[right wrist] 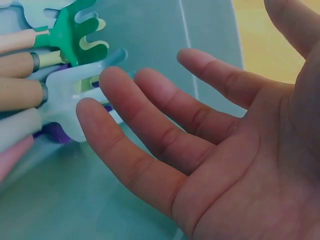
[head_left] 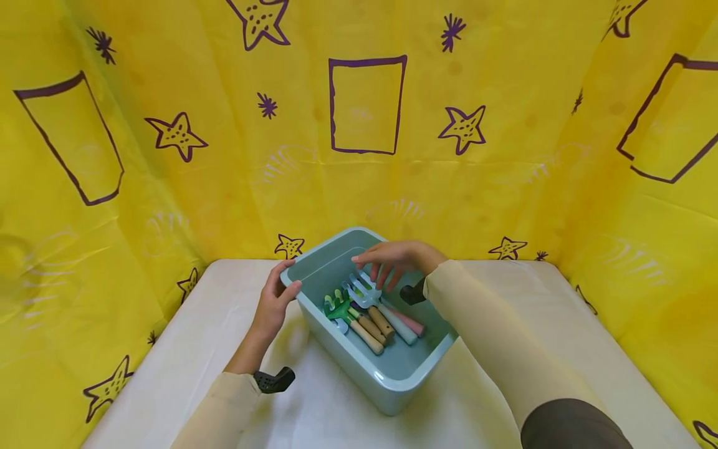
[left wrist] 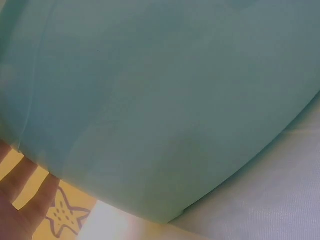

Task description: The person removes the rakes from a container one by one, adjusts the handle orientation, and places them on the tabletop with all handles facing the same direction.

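Lower centre of the head view: the bin (head_left: 364, 381), with tools (head_left: 367, 337) inside, including a blue fork (head_left: 367, 299). The left hand (head_left: 275, 298) grips the bin's left corner; the right hand (head_left: 397, 257), loosely spread, holding nothing, hangs over the fork.

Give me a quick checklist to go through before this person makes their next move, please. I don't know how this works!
Assuming, as a guess, that a tool may be picked up next:

1. Bin steadied: ok; the left hand grips its rim at a corner.
2. Right hand free: ok; it is open over the bin and grips nothing.
3. Blue fork easy to get at: ok; it lies on top, close to the right fingertips.
4. Tools lying apart: not ok; others show under the fork and behind the green rake's head.
5. Bin flat on the table: cannot tell; its underside is hidden.
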Available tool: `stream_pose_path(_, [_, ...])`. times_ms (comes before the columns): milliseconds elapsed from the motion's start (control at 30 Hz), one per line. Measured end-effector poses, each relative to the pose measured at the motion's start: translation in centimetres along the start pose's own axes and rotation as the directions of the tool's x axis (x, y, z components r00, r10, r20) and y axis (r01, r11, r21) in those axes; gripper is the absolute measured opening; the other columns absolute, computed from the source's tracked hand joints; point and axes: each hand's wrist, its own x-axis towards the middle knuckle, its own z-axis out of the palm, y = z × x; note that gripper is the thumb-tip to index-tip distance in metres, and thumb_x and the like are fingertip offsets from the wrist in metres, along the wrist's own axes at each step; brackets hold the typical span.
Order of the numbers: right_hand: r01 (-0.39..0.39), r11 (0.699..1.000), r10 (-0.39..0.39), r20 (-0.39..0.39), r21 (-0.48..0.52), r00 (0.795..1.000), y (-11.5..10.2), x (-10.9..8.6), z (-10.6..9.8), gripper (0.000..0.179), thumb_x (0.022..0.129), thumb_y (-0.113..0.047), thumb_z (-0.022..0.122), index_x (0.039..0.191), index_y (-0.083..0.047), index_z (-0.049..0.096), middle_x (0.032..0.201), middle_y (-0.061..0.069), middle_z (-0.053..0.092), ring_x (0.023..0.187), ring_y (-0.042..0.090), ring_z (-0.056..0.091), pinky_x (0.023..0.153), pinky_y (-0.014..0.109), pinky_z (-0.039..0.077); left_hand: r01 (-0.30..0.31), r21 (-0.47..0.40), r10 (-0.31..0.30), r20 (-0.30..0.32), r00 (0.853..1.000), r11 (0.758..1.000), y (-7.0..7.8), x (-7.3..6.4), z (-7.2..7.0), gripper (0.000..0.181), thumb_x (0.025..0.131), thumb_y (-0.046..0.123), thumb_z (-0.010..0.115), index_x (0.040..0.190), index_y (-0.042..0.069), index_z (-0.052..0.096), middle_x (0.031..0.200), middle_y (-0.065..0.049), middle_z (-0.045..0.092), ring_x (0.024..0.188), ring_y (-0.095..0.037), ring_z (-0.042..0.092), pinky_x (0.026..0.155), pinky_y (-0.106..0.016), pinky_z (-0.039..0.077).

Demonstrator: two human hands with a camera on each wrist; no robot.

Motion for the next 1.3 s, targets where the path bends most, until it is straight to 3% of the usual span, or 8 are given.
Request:
stream_pose_path(133, [-0.011, 0.999, 0.011, -0.008, 0.041, 1.0, 0.8, 0.7, 0.5, 0.055, 0.096, -0.051, 0.052, 0.129, -0.007, 0.054, 0.119, 0.026, 0.053, 0.107, 0.044, 0.058, 0.087, 0.052, 0.05, 0.019, -0.02, -0.018, 0.011, 1.0, 1.0, 0.6, -0.2, 0.3, 0.05, 0.1, 0.015, 0.052, 0.147, 0.014, 0.034, 0.149, -0.013, 0.038, 0.128, -0.036, 0.043, 0.101, -0.05, 0.04])
stream_pose_path(333, [-0.059, 0.994, 0.061, -0.017, 0.09, 0.998, 2.0, 1.1, 1.1, 0.056, 0.095, -0.05, 0.054, 0.129, -0.005, 0.054, 0.116, 0.026, 0.051, 0.109, 0.047, 0.056, 0.09, 0.054, 0.048, 0.019, -0.006, -0.018, 0.029, 0.999, 1.0, 3.2, -1.0, 0.7, 0.052, 0.099, 0.012, 0.051, 0.147, 0.006, 0.032, 0.15, -0.017, 0.035, 0.127, -0.039, 0.044, 0.101, -0.051, 0.039])
stream_pose_path(433, [-0.075, 0.994, 0.076, -0.011, 0.077, 0.997, 2.4, 1.3, 1.2, 0.062, 0.095, -0.051, 0.053, 0.133, -0.003, 0.051, 0.119, 0.027, 0.051, 0.112, 0.047, 0.055, 0.09, 0.055, 0.048, 0.02, 0.002, -0.02, 0.026, 0.999, 1.0, 3.8, -1.2, 0.7, 0.052, 0.099, 0.013, 0.051, 0.148, 0.006, 0.032, 0.15, -0.016, 0.035, 0.128, -0.038, 0.044, 0.101, -0.05, 0.04])
stream_pose_path(700, [-0.174, 0.985, 0.174, -0.002, 0.002, 0.985, 3.5, 2.2, 1.5, 0.06, 0.094, -0.052, 0.057, 0.131, -0.005, 0.055, 0.125, 0.026, 0.051, 0.112, 0.043, 0.055, 0.086, 0.052, 0.05, 0.025, -0.01, -0.025, 0.026, 0.999, 1.0, 4.0, -1.2, 0.7, 0.054, 0.099, 0.02, 0.054, 0.147, 0.009, 0.033, 0.15, -0.013, 0.035, 0.128, -0.037, 0.044, 0.101, -0.049, 0.04])
stream_pose_path(833, [-0.209, 0.974, 0.21, 0.004, -0.085, 0.978, 3.9, 2.3, 1.8, 0.057, 0.093, -0.054, 0.055, 0.128, -0.008, 0.058, 0.124, 0.022, 0.053, 0.115, 0.04, 0.054, 0.093, 0.053, 0.045, 0.027, -0.006, -0.027, 0.024, 0.999, 1.0, 3.9, -1.2, 0.7, 0.054, 0.099, 0.021, 0.055, 0.147, 0.011, 0.033, 0.15, -0.012, 0.036, 0.128, -0.037, 0.044, 0.101, -0.049, 0.04])
stream_pose_path(1033, [-0.279, 0.953, 0.282, 0.011, -0.118, 0.959, 4.1, 2.2, 2.3, 0.054, 0.092, -0.055, 0.057, 0.119, -0.009, 0.062, 0.118, 0.019, 0.059, 0.111, 0.036, 0.057, 0.101, 0.055, 0.037, 0.03, -0.014, -0.03, 0.018, 0.999, 0.999, 3.7, -1.2, 0.6, 0.052, 0.099, 0.016, 0.053, 0.147, 0.01, 0.033, 0.15, -0.013, 0.036, 0.128, -0.036, 0.044, 0.101, -0.049, 0.04])
stream_pose_path(1300, [-0.302, 0.939, 0.308, 0.015, -0.164, 0.951, 4.1, 2.4, 2.6, 0.055, 0.09, -0.057, 0.057, 0.113, -0.008, 0.067, 0.114, 0.017, 0.06, 0.107, 0.035, 0.058, 0.098, 0.053, 0.04, 0.019, -0.02, -0.019, 0.01, 1.0, 1.0, 3.5, -1.3, 0.5, 0.052, 0.099, 0.016, 0.053, 0.146, 0.008, 0.034, 0.149, -0.016, 0.037, 0.128, -0.037, 0.044, 0.101, -0.051, 0.039])
